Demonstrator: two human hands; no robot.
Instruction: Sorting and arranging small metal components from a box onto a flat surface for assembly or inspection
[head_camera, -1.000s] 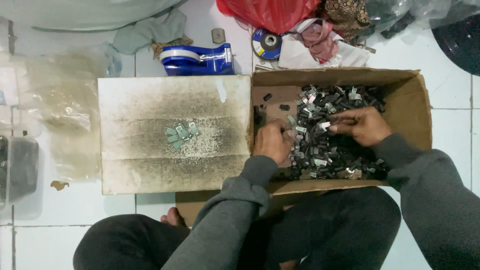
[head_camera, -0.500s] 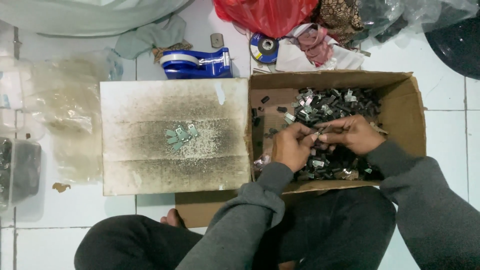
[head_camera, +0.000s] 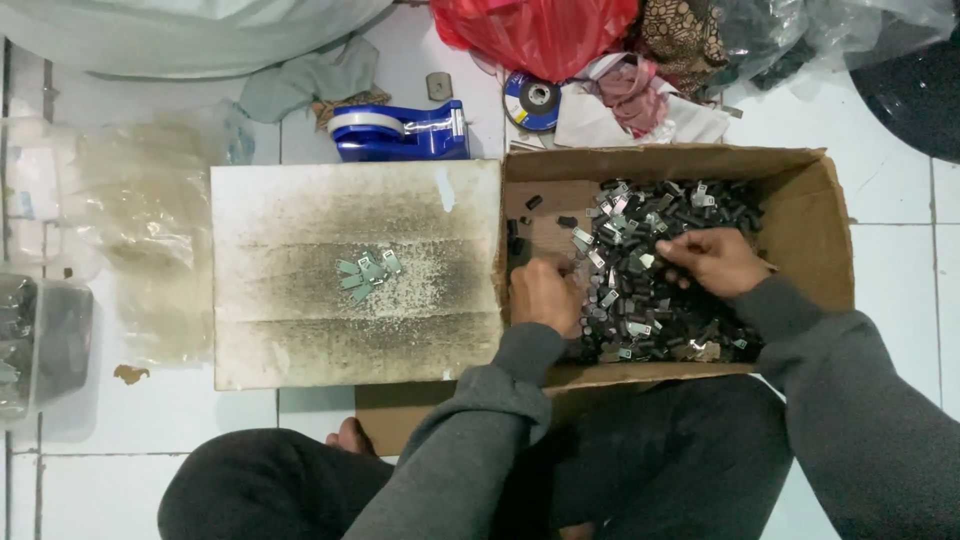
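An open cardboard box (head_camera: 815, 235) lies on the floor with a heap of several small black and silver parts (head_camera: 660, 300) inside. My left hand (head_camera: 545, 295) rests knuckles up at the heap's left edge, fingers curled down into the parts; what it holds is hidden. My right hand (head_camera: 712, 260) lies on top of the heap, its fingertips pinched among the parts. A stained white board (head_camera: 300, 330) lies left of the box and carries a small cluster of silver clips (head_camera: 365, 275).
A blue tape dispenser (head_camera: 395, 133) sits behind the board. A red plastic bag (head_camera: 540, 35), cloths and a round disc (head_camera: 532, 100) lie behind the box. Clear plastic bags (head_camera: 140, 230) and a plastic container (head_camera: 40, 345) are at the left. My crossed legs (head_camera: 300, 490) are below.
Half a second ago both hands met above the heap around a small part. Now they have parted, the left one dropping to the heap's left edge, the right one back onto the heap.
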